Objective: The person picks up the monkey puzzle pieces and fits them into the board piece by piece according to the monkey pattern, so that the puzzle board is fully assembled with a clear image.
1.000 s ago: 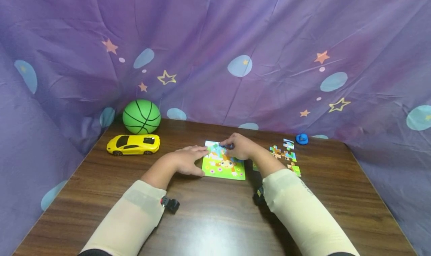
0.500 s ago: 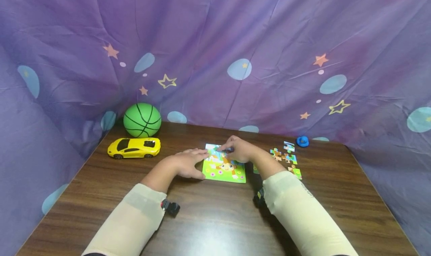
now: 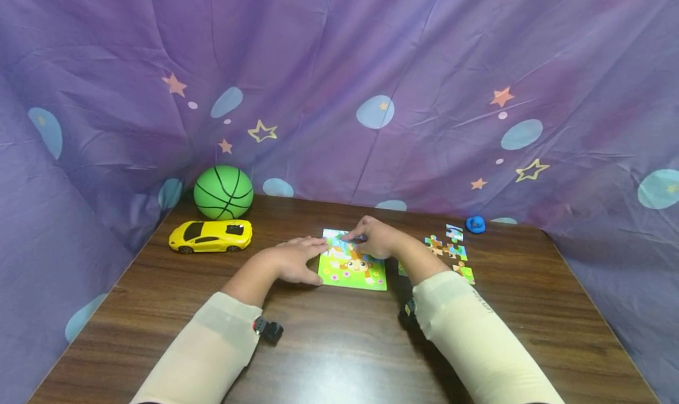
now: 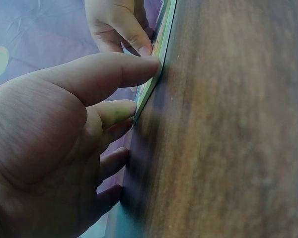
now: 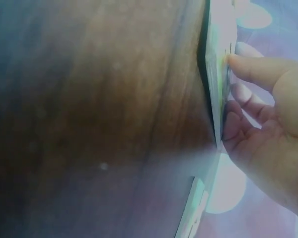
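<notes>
A square jigsaw puzzle with a cartoon monkey and flowers lies on the wooden table in front of me. Against its left edge rests my left hand, thumb at the lower corner and fingertips near the upper one. From the right, my right hand reaches over the puzzle and presses on its upper part with index finger and thumb. In the right wrist view the thumb touches the surface while other fingers bend. No piece is visible between them. The hand covers the puzzle's upper right.
Several loose jigsaw pieces lie to the right, partly behind my right forearm. A small blue toy sits at the back right. A yellow toy car and a green ball stand at the left, before a purple curtain.
My right index finger has shifted slightly left on the puzzle and straightened, with its fingers still on the surface. My left hand stays at the edge. The head view has tilted up a little.
</notes>
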A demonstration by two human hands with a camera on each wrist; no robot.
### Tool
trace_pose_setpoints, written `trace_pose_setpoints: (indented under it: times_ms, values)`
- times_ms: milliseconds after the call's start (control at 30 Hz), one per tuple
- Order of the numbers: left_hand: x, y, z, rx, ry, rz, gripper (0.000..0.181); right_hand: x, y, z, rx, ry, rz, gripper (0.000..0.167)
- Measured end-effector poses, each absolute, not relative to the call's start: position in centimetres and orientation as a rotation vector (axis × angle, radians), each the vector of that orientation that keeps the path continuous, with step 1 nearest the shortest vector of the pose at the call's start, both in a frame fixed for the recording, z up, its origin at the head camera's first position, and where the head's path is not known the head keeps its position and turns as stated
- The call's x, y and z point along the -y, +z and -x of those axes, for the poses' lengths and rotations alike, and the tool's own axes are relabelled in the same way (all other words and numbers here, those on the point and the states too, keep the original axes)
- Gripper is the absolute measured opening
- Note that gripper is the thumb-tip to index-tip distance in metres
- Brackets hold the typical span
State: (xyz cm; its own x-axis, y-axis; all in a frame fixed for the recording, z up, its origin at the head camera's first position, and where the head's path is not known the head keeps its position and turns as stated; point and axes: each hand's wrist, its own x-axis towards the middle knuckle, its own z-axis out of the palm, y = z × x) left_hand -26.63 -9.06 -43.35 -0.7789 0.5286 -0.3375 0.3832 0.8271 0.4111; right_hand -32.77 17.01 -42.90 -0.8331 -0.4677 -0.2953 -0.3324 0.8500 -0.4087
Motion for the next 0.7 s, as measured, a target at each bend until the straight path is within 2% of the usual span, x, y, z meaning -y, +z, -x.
trace_pose_setpoints:
  times_ms: [367,700]
  values:
    - [8.97,-43.26,26.75,-2.576,0.434,-0.707,0.091,-16.88,-42.29,32.35,-2.644,-0.384,0.62,0.037]
    - [9.12,-43.21,26.67,-2.575,0.442,-0.716,0.09,-17.14,-42.91,32.86,-2.662,-0.475,0.597,0.042]
